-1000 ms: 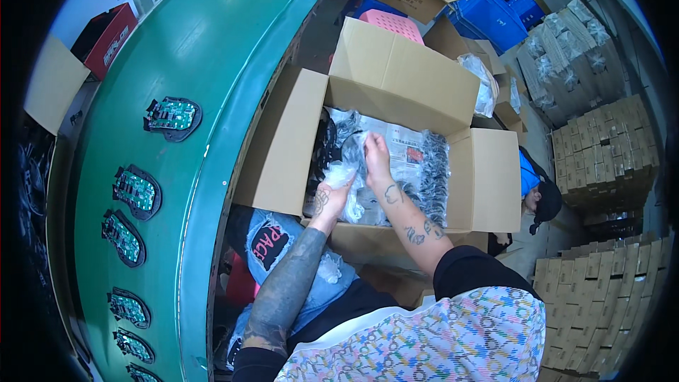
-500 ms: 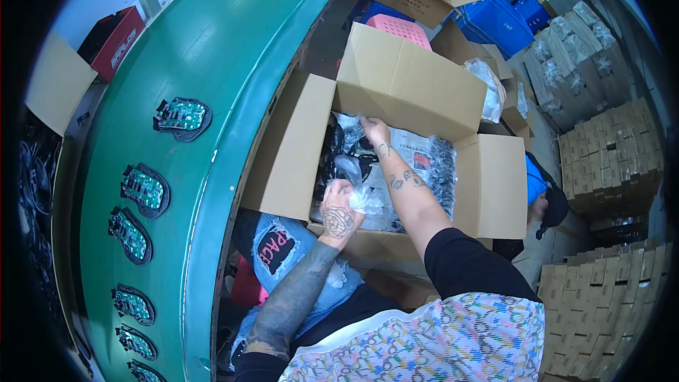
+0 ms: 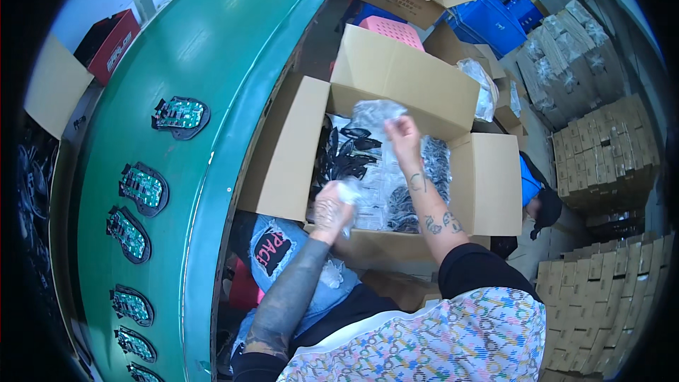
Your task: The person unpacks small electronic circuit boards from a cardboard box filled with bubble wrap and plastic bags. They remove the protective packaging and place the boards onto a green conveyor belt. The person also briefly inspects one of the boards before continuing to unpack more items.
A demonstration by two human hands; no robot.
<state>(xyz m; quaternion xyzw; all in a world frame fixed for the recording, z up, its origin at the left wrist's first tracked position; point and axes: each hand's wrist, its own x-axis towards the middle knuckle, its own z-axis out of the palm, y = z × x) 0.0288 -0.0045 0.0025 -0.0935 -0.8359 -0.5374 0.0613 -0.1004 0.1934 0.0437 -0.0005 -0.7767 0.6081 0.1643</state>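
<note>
An open cardboard box (image 3: 486, 182) stands in front of me, to the right of the conveyor. Over its near left part, my left hand (image 3: 329, 213) is closed round a crumpled clear plastic bag (image 3: 348, 197). My right hand (image 3: 403, 140) is above the far side of the box, its fingers pinched on another clear plastic bag (image 3: 375, 111). Below and between the hands, loose glossy black plastic parts (image 3: 346, 155) lie in the left of the box. Parts wrapped in clear plastic (image 3: 437, 170) fill its right side, with whitish sheets in the middle.
A green conveyor belt (image 3: 191, 49) on the left carries several black housings with green circuit boards (image 3: 144, 187). A red box (image 3: 113, 49) stands beyond it. At the back are a pink basket (image 3: 392, 31) and blue crates (image 3: 488, 21); stacked cartons (image 3: 601, 297) and a person (image 3: 537, 198) are right.
My right hand has lifted out of the box with a clear plastic bag, up and to the right. More loose black parts show. My left hand, still gripping plastic, has shifted slightly down and left.
</note>
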